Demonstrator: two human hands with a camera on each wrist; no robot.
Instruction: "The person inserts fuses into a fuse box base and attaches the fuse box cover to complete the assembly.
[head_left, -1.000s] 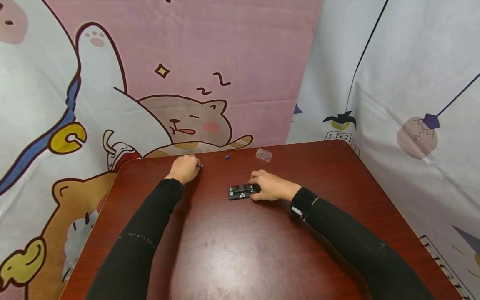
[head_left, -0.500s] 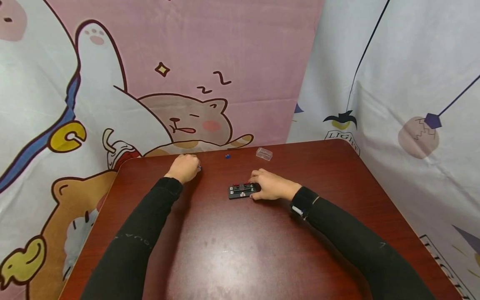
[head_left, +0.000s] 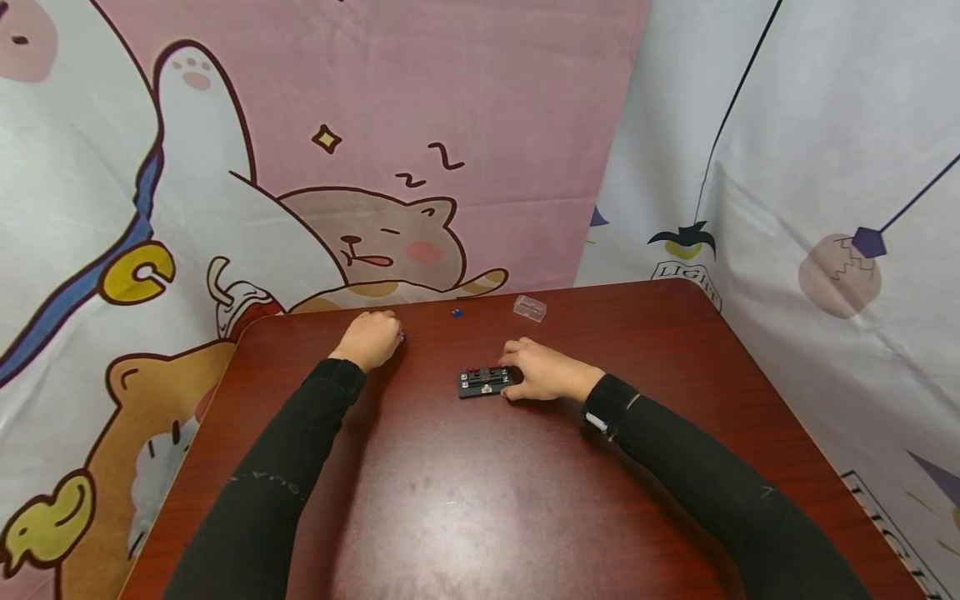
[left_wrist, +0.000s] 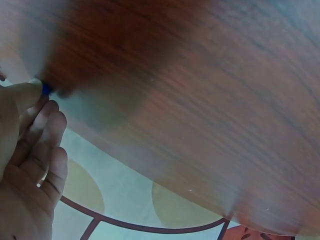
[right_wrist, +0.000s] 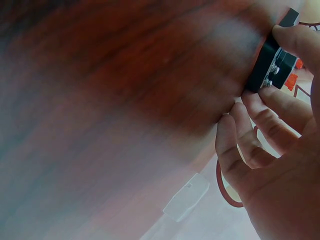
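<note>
Toward the far left of the table, my left hand point(head_left: 369, 340) pinches a small blue piece point(left_wrist: 46, 89) between thumb and index finger. Its kind I cannot tell, as the fingertips cover most of it. My right hand point(head_left: 543, 371) holds the right end of a flat black block point(head_left: 483, 382) with metal screw terminals and red parts on top. In the right wrist view, the thumb presses one long side of the block point(right_wrist: 265, 62) and the fingers touch the other. That block lies on the table near the middle.
Another small blue piece point(head_left: 457, 313) lies near the table's back edge, between the hands. To its right is a clear plastic cover point(head_left: 530, 308). The reddish-brown table point(head_left: 450, 467) ends at a printed cloth backdrop point(head_left: 487, 125) behind and at the sides.
My left hand shifts very slightly, and the blue piece at its fingertips looks a little different from a second ago. My right hand and the black block stay in place.
</note>
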